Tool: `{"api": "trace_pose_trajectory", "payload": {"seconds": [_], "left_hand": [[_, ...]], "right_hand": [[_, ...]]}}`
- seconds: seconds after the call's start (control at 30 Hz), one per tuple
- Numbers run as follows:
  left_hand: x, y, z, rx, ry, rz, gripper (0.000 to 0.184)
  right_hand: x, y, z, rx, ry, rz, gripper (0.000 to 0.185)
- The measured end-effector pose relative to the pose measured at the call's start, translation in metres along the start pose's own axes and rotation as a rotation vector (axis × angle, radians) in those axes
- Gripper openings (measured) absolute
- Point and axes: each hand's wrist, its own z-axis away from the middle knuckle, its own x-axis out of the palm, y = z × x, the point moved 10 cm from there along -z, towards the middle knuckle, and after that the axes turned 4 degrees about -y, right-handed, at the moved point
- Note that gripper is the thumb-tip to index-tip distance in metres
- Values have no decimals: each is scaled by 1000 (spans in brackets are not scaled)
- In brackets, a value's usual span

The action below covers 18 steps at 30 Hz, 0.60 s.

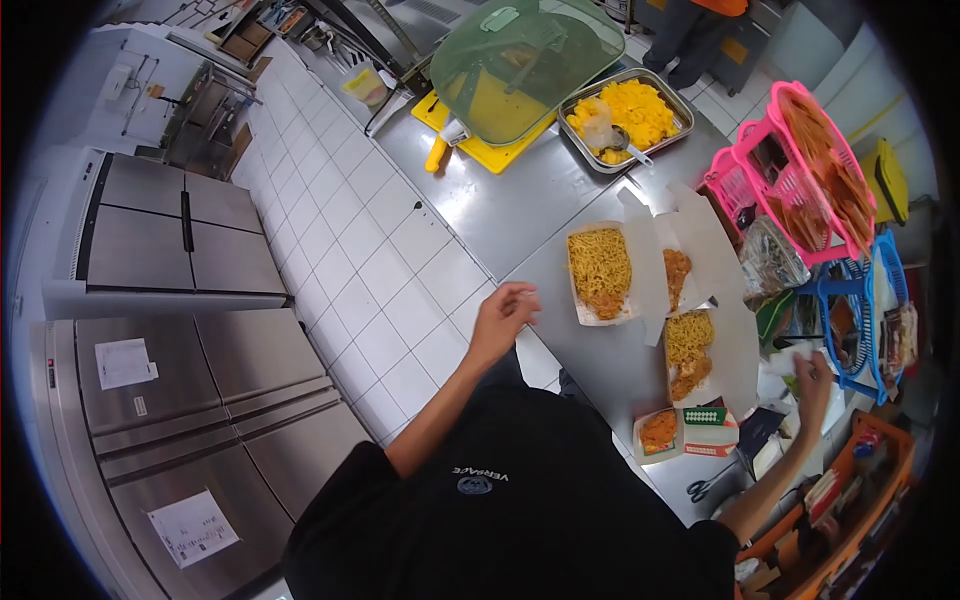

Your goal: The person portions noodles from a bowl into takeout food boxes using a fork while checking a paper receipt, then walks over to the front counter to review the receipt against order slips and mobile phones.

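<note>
My left hand (pixel 506 318) is raised beside the counter's edge, fingers loosely curled and apart, holding nothing. Out to the right, my right hand (pixel 815 385) reaches among the packets, its fingers closed by a white item (pixel 795 358) that is too small to identify. Between the hands stand open boxes: one with noodles and a fried piece (pixel 600 270), one with fried chicken (pixel 677 275), another with noodles and chicken (pixel 690 350). Nearest my body is a small open box with a fried piece (pixel 658 430).
A steel tray of yellow food (pixel 635 115) with a ladle, and a green lidded tub (pixel 520 70) on a yellow board (pixel 500 157), stand farther back. Pink baskets (pixel 745 165), a blue basket (pixel 880 290) and an orange crate (pixel 875 500) line the right. Scissors (pixel 700 488) lie near my body.
</note>
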Motion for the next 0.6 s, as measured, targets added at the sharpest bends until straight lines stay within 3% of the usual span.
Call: {"api": "trace_pose_trajectory", "payload": {"seconds": [0.03,0.1,0.13,0.17,0.2,0.23,0.27,0.3,0.37,0.43,0.53,0.6], "left_hand": [[15,22,-10,-9,-76,-7,27],[57,58,-34,166,-294,75,34],[81,86,-33,195,-453,142,39],[99,113,-32,235,-615,209,45],[99,118,-40,233,-654,216,45],[103,122,-38,200,-821,321,46],[101,126,-34,154,-988,427,48],[82,125,-41,135,-1020,439,48],[23,116,-65,197,-943,146,48],[-24,111,-78,108,-922,-10,46],[-73,112,-90,137,-876,-58,29],[-98,111,-97,100,-900,-141,28]], "right_hand": [[-16,-43,17,-50,67,-101,15],[-3,-116,57,-77,226,-427,20],[32,-113,67,66,183,-480,26],[87,-174,70,74,-41,-603,26],[146,-247,59,73,-447,-543,22],[173,-320,52,-511,-380,-136,23],[207,-336,41,-433,-404,-217,26],[233,-351,31,-355,-432,-293,29],[257,-391,14,-384,-423,-231,28],[283,-412,-5,-320,-418,-274,25],[311,-454,-38,-263,-419,-358,20],[344,-469,-51,-137,-573,-626,20]]}}
